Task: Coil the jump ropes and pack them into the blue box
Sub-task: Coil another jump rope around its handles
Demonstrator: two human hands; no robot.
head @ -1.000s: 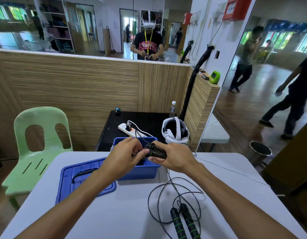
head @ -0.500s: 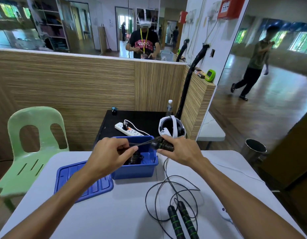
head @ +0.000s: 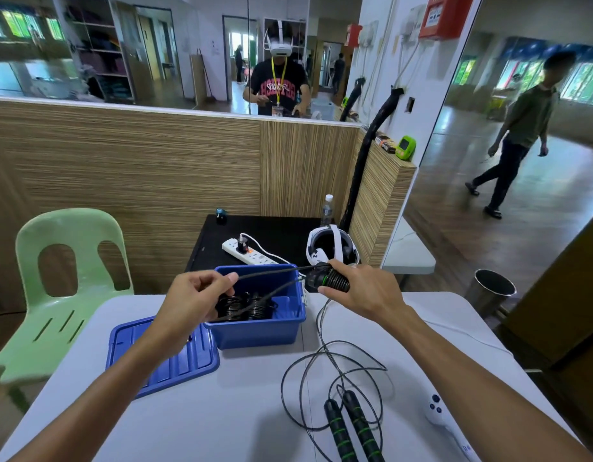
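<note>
Jump rope cord [head: 268,274] is stretching taut above blue box [head: 255,331], btwn both hands. Right hand [head: 358,288] is gripping the handle bundle [head: 331,279]; left hand [head: 195,295] is pinching the cord. Coiled ropes [head: 245,306] are lying inside box. 2nd rope [head: 341,395] is lying loose on table [head: 221,411], near right. Lid [head: 168,358] is sitting left of box.

Only 1 cam here, head-mounted, wide-angle, looking fwd and down over the white table [head: 221,421]. Both forearms run in from the bottom edge, so it sits close above and behind the hands. Left hand [head: 191,303] is about mid-frame, right hand [head: 365,291] level w/ it, blue box [head: 265,331] between and just below them. Beyond the hands the view faces a wood-grain partition [head: 138,168] w/ a mirror above it [head: 155,51], which shows the cam wearer head-on. Edges bend, typical fisheye. No 2nd view, so no overlap.
</note>
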